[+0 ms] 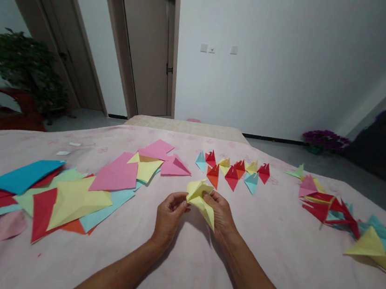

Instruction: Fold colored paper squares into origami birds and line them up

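Paper (203,205), yellow and folded, sits between left fingers (182,205) and right fingers (209,197), both pinching it.

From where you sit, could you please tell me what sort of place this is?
Probably a room in a home: a leafy green plant stands by a wooden chair, and a floral cloth covers the table.
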Demonstrator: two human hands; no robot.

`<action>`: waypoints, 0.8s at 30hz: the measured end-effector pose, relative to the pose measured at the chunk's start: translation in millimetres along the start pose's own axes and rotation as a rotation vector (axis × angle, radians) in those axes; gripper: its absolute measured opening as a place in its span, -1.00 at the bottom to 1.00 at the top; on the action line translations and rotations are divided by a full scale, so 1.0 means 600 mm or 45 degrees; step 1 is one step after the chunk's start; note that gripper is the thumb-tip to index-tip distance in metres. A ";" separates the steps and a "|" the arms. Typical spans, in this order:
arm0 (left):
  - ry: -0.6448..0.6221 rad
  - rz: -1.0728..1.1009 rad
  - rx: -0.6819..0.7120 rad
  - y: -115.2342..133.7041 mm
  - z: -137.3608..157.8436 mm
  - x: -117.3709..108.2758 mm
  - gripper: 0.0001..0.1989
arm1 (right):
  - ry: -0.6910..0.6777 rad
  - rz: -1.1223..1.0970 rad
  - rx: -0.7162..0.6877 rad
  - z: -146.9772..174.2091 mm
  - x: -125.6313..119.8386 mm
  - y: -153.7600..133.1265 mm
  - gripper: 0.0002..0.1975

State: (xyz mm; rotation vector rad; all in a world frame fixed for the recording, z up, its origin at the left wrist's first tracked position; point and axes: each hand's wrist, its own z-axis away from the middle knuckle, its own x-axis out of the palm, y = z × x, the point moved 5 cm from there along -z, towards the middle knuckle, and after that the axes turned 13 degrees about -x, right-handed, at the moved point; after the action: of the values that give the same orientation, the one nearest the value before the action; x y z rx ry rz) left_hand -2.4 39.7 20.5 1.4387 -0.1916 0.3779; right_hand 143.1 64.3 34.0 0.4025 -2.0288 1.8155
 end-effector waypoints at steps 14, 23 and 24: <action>-0.030 -0.004 -0.038 0.001 0.001 -0.001 -0.65 | -0.044 0.305 -0.155 -0.009 -0.010 -0.004 -0.64; 0.055 -0.060 -0.049 -0.006 -0.012 -0.011 -0.74 | -0.187 0.595 -0.324 -0.016 -0.008 -0.007 -0.74; 0.050 -0.026 -0.073 -0.008 -0.013 -0.011 -0.73 | -0.195 0.595 -0.322 -0.015 -0.007 -0.005 -0.72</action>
State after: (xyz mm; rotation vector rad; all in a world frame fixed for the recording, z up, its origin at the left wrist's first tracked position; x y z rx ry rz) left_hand -7.7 45.9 12.7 1.3749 -0.1548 0.3808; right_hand 149.3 72.6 35.5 -0.0123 -2.5892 1.7785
